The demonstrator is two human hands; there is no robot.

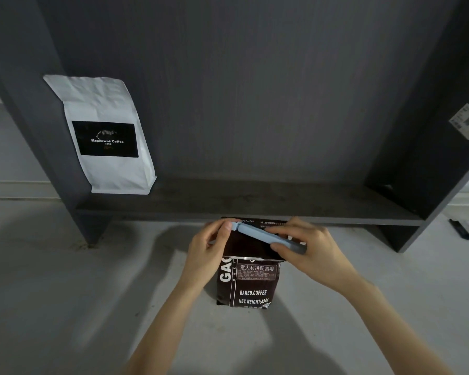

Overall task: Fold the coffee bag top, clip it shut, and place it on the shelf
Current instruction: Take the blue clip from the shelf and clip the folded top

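Two bare forearms come up from the lower edge and meet over a dark brown coffee bag point(248, 285) that stands on the pale grey floor point(52, 293). The left hand point(210, 247) is curled, with its fingertips pinching the left end of a long light blue clip point(257, 235). The right hand point(309, 247) is bent at the wrist; its thumb lies under the right end of the clip and its fingers press on top, so it closes on the clip too. The clip lies slanted across the folded top of the bag, its left end higher. Whether it is fully snapped, I cannot tell. The bag is just in front of the dark grey shelf point(255, 207), not on it. On the shelf board, at the left, a white coffee bag point(106, 136) leans against the side wall.
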